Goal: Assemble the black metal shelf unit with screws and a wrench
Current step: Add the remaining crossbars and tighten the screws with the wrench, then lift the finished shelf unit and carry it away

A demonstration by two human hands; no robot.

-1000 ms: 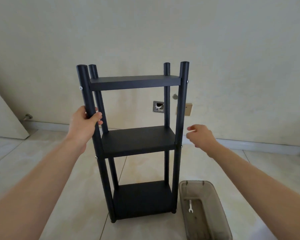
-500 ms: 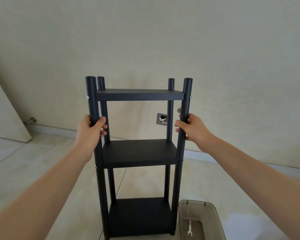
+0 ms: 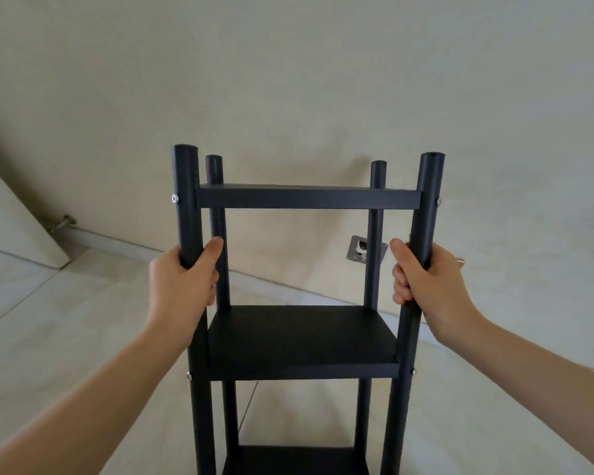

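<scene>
Shelf unit (image 3: 302,337), upright on the tiled floor (image 3: 66,320) before a plain wall (image 3: 288,80): four black posts carry three black boards, the top and middle ones in full view, the lowest cut off by the frame's lower edge. Silver screw heads (image 3: 175,199) show where the front posts meet the top and middle boards.

The left hand (image 3: 182,286) is clenched around the front left post between the top and middle boards. The right hand (image 3: 426,282), which a second ago hung free beside the unit, has now closed on the front right post at the same height, so both grips are grasping the frame. The view has also risen and drawn nearer. Judged from this, fastening appears done, and the step in hand is a check for wobble or a lift to reposition the unit.

Containers: the clear bin with the small wrench, seen beside the unit's foot earlier, has dropped out of the frame; no container is visible now. The boards carry nothing.

A metal wall plate (image 3: 366,250) shows behind the unit; a leaning panel (image 3: 11,228) stands at far left.
</scene>
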